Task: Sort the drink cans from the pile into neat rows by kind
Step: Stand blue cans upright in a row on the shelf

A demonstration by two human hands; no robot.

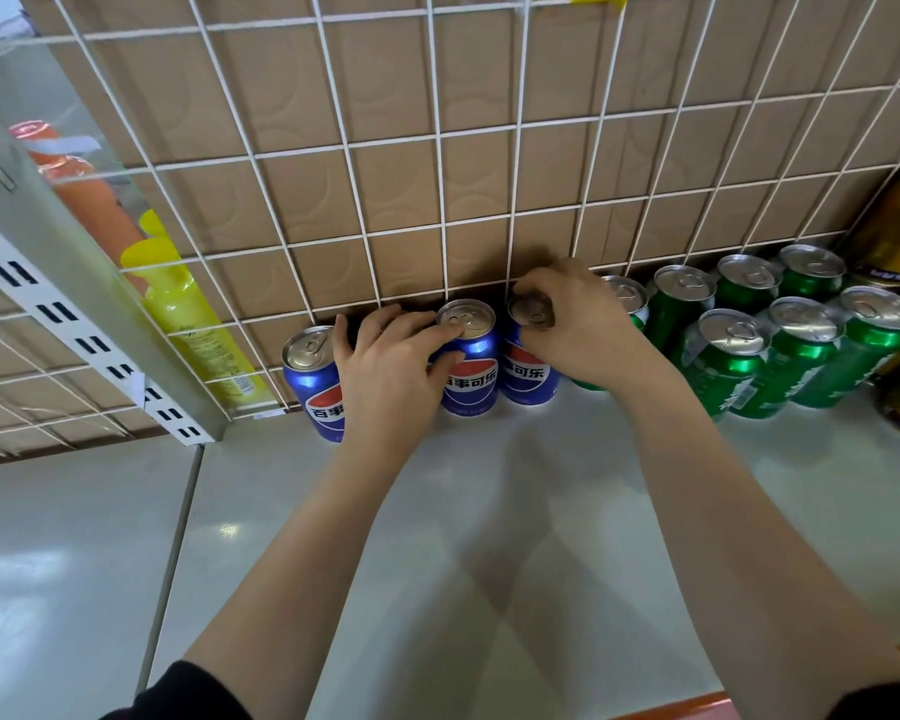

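Left grip (385, 366) is curled over the mid blue can (468, 376), finger on the lid, thumb on the front. Right grip (578, 324) pinches the top rim of the right blue can (528, 376). Both cans stand upright at the far edge of the shelf (489, 511), touching each other, just in front of the wire grid (438, 139).

Risks:
- The left wrist is just beside the left blue can (310, 387); a sideways shift could likely tip or shove it.
- The right blue can is close to the green cans (739, 366), and the nearest one is partly hidden by the hand; a slide right would bump it and blur the rows.
- Top-only holds could let a can tilt if dragged.

Room: the grid blocks any move farther back and the gold cans (894, 226) crowd the far right. Open shelf lies on the near side, plus a gap between the left and mid blue cans.
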